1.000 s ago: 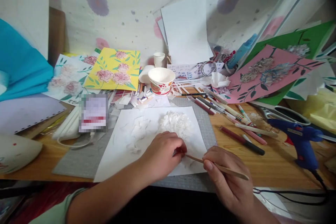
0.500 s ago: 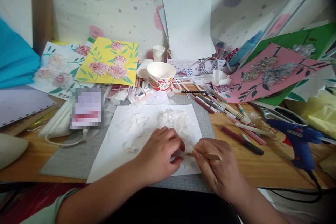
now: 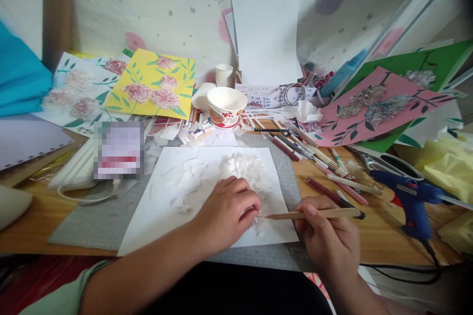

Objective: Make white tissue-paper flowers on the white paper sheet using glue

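My right hand (image 3: 330,236) pinches a slim wooden stick (image 3: 328,213) with a pointed left end. The tip reaches almost to the fingertips of my left hand (image 3: 231,214). Those fingertips are closed together on what looks like a small piece of white paper (image 3: 255,226), mostly hidden by the fingers. Beneath my left hand lies a white sheet (image 3: 148,226). A rounded heap of curled white paper bits (image 3: 244,167) covers its upper right part. Loose white scraps (image 3: 190,170) are scattered on the sheet's left side.
A grey cutting mat (image 3: 84,226) lies under the sheet. Pens (image 3: 284,147), a blue glue gun (image 3: 414,197) and scissors (image 3: 399,166) are at the right. Behind stands a paper bowl (image 3: 226,108). Flower pictures on yellow card (image 3: 151,103) and pink card (image 3: 354,125) flank it.
My right hand has moved right and turned, so more of the wooden stick shows. My left thumb and fingers have closed together; the left hand has otherwise barely moved.
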`<act>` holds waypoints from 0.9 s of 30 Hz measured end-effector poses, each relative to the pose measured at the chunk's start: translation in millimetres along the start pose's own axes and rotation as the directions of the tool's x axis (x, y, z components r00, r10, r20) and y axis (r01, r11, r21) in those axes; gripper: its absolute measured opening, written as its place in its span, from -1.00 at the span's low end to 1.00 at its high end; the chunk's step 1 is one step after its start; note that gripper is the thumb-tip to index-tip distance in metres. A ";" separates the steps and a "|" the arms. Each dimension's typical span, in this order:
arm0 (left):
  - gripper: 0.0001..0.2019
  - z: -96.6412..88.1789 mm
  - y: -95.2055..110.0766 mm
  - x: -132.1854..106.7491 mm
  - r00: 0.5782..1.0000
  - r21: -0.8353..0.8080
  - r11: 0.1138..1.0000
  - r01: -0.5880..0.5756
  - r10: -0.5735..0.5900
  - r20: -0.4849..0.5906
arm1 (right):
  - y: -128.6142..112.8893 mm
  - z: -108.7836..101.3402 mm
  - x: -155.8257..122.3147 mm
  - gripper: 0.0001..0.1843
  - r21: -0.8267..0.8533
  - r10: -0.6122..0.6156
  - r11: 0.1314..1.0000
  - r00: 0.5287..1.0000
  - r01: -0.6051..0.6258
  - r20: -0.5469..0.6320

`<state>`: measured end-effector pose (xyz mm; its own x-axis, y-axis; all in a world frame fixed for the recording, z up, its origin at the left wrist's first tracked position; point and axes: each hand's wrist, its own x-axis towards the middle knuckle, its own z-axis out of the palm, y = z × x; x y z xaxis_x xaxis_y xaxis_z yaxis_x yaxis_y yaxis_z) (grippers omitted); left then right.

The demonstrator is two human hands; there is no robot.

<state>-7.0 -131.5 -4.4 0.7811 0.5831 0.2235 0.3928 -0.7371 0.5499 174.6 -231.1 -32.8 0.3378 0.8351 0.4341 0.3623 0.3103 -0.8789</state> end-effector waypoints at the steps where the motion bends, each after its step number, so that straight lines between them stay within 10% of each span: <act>1: -0.89 -0.8 -0.1 -1.0 1.000 -0.015 1.000 0.007 -0.007 -0.018 | 0.4 -1.4 -2.4 -0.79 0.037 0.002 0.999 0.999 0.000 -0.032; 12: -0.86 -3.8 3.2 -31.3 0.992 0.125 0.990 -0.070 0.082 -0.092 | -8.7 4.2 -1.0 -0.78 0.016 0.035 0.999 0.987 -0.038 0.156; 27: -0.79 -2.3 8.8 -42.5 0.980 0.211 0.970 -0.124 0.087 0.179 | -7.0 3.9 0.6 -0.75 0.041 0.062 0.997 0.989 -0.068 0.131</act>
<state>-37.8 -162.0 -7.2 0.8863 0.4466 0.1227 0.3863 -0.8590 0.3360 168.9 -230.9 -27.1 0.2432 0.9050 0.3489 0.3028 0.2709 -0.9137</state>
